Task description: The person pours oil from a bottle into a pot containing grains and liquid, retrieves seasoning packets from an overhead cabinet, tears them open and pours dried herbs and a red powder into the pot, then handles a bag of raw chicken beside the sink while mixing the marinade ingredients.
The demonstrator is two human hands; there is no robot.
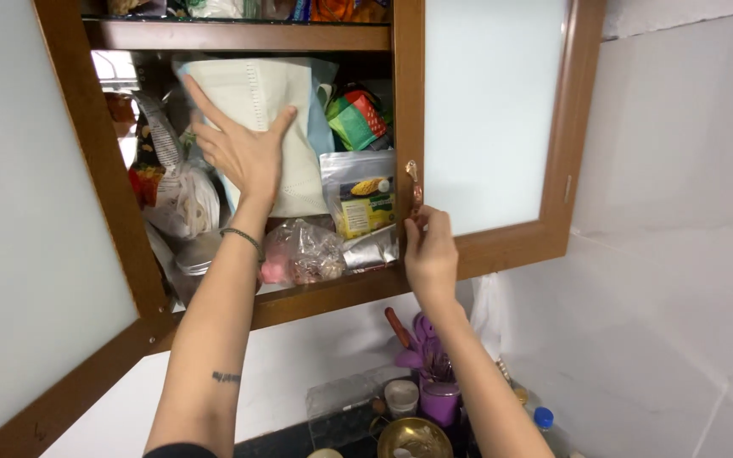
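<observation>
Head view, left hand [243, 153] spread flat on white bag [256, 102] in crammed cabinet, right hand [428, 250] fingers pinching door knob [413, 182]

Lower shelf [299, 297] crammed with packets [358, 199], white bag [273, 110] blocking front, no gap behind

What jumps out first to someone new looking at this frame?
The left hand, spread flat against a big pale paper bag in the crammed open wall cabinet. Next, the right hand at the small metal knob of the frosted-glass door. Below, a purple utensil holder and a brass bowl stand on the counter.
</observation>
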